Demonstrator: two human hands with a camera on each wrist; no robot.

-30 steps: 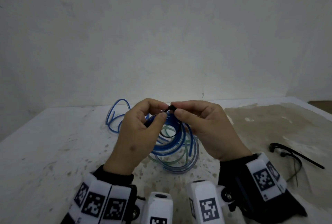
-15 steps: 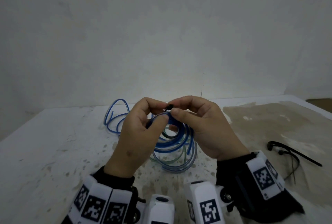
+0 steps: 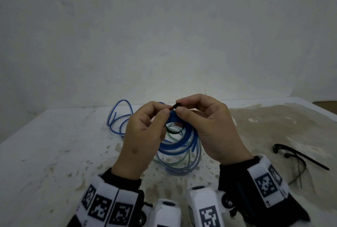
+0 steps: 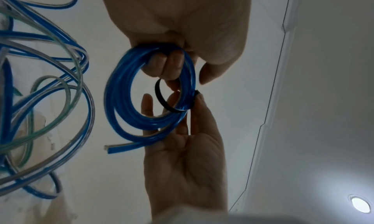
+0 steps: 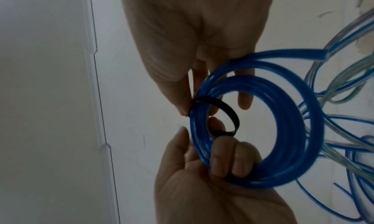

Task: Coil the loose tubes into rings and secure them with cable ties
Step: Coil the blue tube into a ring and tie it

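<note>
1. The left hand [image 3: 144,135] and the right hand [image 3: 209,126] hold a coiled ring of translucent blue plastic tube [image 4: 129,98] above the white speckled desk [image 3: 45,154].
2. Both hands pinch the black cable tie loop [image 5: 226,109] at the ring's 12 o'clock.
3. Loose blue and green tubes [image 3: 178,155] lie below.

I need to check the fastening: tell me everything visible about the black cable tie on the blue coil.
The black cable tie is a thin, flat, plastic-looking strap forming a loose loop around the blue coil's strands, not yet pulled tight. The right hand pinches its head at the coil's top, and the left hand's fingertips meet it there.
</note>
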